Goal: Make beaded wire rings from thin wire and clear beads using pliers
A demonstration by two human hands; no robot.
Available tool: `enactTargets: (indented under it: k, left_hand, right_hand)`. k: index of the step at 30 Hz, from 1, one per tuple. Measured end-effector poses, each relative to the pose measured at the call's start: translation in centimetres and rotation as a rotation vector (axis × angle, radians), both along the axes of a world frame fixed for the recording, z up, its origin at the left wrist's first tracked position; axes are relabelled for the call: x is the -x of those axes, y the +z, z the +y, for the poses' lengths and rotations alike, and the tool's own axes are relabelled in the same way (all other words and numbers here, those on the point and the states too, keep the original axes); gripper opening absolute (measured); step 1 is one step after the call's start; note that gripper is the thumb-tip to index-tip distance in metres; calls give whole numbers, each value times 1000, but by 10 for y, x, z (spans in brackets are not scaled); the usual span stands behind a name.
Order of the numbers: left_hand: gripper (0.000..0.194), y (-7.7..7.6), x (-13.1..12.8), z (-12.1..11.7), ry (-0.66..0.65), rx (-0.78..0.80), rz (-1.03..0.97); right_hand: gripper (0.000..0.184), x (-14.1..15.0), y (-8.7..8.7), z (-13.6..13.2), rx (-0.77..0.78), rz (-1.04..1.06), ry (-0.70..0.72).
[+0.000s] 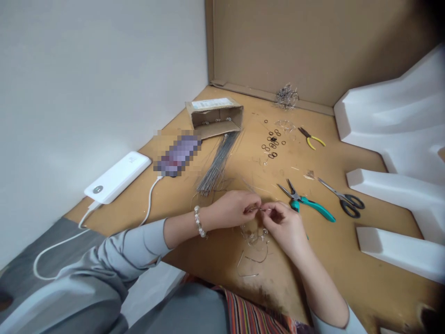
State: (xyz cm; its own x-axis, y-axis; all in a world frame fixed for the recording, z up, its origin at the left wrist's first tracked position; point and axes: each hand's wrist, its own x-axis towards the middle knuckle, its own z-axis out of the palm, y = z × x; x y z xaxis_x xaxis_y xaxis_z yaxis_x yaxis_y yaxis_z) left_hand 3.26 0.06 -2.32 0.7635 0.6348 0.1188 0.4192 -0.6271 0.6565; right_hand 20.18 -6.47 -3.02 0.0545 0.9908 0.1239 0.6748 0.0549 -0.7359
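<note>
My left hand (239, 208), a beaded bracelet (199, 221) on its wrist, is closed with fingertips pinched together. My right hand (285, 226) is also closed in a pinch, its fingertips almost touching the left ones. Between them runs a thin piece of wire (260, 209), mostly hidden by the fingers. Below the hands lie clear beads and wire bits (252, 237) and a bent wire (257, 260). Teal-handled long-nose pliers (318, 208) lie just right of my right hand. A bundle of straight grey wires (216, 169) rests beyond my left hand.
A small open cardboard box (217, 118) holds a few clear beads. Black rings (273, 144), yellow-handled pliers (312, 138), scissors (347, 202) and a wire tangle (287, 96) lie farther off. White foam (392, 185) borders the right. A phone (179, 155) and power bank (118, 177) are left.
</note>
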Motion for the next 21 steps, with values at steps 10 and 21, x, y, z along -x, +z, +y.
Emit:
enactTargets:
  k: [10,21]
  left_hand:
    - [14,5,5,6,-29,169,-14]
    - [17,14,9,5,-10,71,-47]
  right_hand:
    - [13,0,0,-1,-41,-48,19]
    - [11,-1,-2,-2,-71,-77,36]
